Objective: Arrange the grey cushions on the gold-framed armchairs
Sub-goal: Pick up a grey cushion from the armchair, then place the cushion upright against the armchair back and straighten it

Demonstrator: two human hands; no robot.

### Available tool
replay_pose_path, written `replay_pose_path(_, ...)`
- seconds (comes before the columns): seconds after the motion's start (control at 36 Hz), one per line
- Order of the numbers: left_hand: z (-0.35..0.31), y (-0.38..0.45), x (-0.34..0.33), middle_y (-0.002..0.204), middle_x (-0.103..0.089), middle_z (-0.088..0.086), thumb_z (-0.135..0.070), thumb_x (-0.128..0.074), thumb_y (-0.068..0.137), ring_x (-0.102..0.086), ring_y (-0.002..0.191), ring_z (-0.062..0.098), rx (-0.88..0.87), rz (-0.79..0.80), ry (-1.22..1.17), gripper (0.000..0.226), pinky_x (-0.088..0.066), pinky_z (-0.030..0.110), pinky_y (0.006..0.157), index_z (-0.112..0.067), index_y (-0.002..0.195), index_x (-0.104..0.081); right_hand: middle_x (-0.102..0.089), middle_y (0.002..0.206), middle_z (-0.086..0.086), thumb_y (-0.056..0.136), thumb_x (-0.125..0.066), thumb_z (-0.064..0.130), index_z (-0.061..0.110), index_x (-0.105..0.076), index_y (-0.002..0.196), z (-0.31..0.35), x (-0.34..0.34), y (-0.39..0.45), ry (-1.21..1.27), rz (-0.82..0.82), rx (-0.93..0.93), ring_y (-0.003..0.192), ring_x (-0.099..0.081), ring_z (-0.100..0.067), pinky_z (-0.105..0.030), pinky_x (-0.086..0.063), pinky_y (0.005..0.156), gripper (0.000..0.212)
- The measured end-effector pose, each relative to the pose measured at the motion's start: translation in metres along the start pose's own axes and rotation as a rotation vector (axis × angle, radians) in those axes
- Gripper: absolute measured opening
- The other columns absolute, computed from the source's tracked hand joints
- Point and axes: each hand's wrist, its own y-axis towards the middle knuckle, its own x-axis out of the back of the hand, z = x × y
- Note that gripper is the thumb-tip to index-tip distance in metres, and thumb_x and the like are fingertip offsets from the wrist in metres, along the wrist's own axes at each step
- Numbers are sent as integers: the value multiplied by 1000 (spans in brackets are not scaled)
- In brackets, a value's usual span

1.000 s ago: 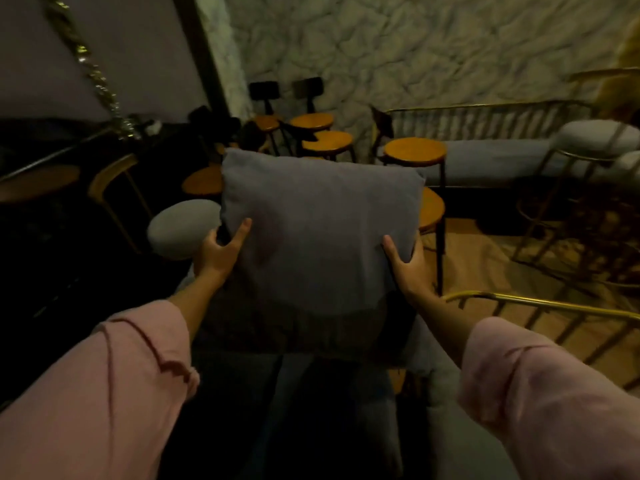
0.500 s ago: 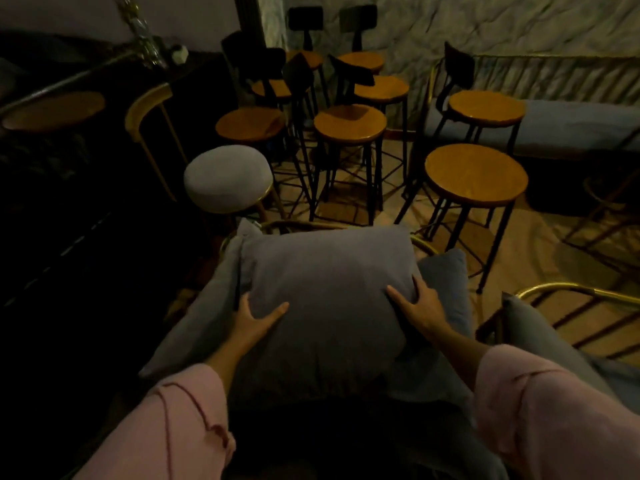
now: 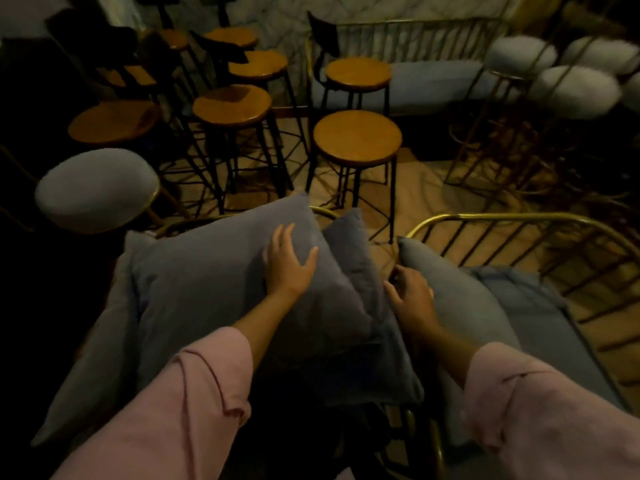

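A large grey cushion leans against the back of the near gold-framed armchair. My left hand rests flat on its right part, fingers spread. A second grey cushion stands behind it on the right, and another lies under it on the left. My right hand hovers with curled fingers between that second cushion and a paler grey cushion, which leans in the right gold-framed armchair. Whether it touches either cushion is unclear.
Several wooden bar stools with black legs stand close behind the armchairs. A grey padded stool is at the left. White padded stools and a gold-railed bench are at the far right. Wooden floor shows between the chairs.
The cushion came down from in front of me onto the armchair. My left hand slid to its right part, and my right hand left it and moved toward the right armchair's cushion.
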Motion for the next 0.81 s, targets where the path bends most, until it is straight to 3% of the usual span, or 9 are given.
replay_pose_path(0.11,-59,-27,-66,153,-39,12,-37,-65,91,-39,141,28,-108,141,-132,64,-32,42,118,-12,145,-40,-56,139,-19,92,-64,30,6,-52,139,-88,41,-12,-50,8,-195,129,-49,-37,-46,-37,108,54)
replay_pose_path(0.19,-88,-53,-117,149,-40,17,-27,-68,90,-40,139,31,-88,269,-161,61,-30,33,116,-6,141,-44,-55,140,-22,92,-65,31,2,-52,138,-153,67,-22,-31,71,-363,129,-51,-38,-41,-39,107,56)
replay_pose_path(0.28,-109,-80,-167,149,-37,17,-30,-68,90,-39,138,32,-21,409,-142,65,-33,38,116,-6,143,-40,-50,146,-20,95,-62,31,1,-46,143,-207,87,-35,-1,169,-486,133,-48,-38,-42,-39,108,59)
replay_pose_path(0.39,-130,-115,-222,157,-25,15,-31,-65,93,-33,143,32,106,477,-115,71,-30,38,118,-7,149,-30,-47,148,-20,96,-62,30,0,-42,144,-265,102,-40,36,281,-550,134,-47,-38,-45,-40,109,60)
replay_pose_path(0.5,-140,-144,-272,159,-21,20,-28,-67,92,-28,145,36,232,410,-103,79,-27,40,118,-4,153,-22,-45,149,-22,96,-62,28,-2,-39,145,-304,113,-29,108,370,-589,135,-45,-39,-45,-38,111,62)
replay_pose_path(0.67,-142,-162,-321,163,-19,12,-56,-58,89,-21,150,34,287,147,166,88,-25,51,120,-16,156,-17,-45,150,-16,93,-64,39,5,-38,147,-355,114,4,260,508,-634,132,-48,-38,-50,-42,109,69)
replay_pose_path(0.75,-133,-164,-331,164,-20,11,-64,-54,87,-23,150,33,246,82,244,91,-29,52,118,-19,157,-15,-43,152,-16,94,-62,40,4,-37,148,-372,107,23,342,471,-664,135,-46,-37,-47,-40,111,70)
replay_pose_path(0.81,-124,-165,-334,164,-20,10,-64,-54,87,-26,150,31,231,65,270,91,-32,50,116,-22,157,-14,-52,144,-17,90,-62,50,2,-45,143,-388,97,34,395,443,-691,128,-53,-37,-48,-44,107,74)
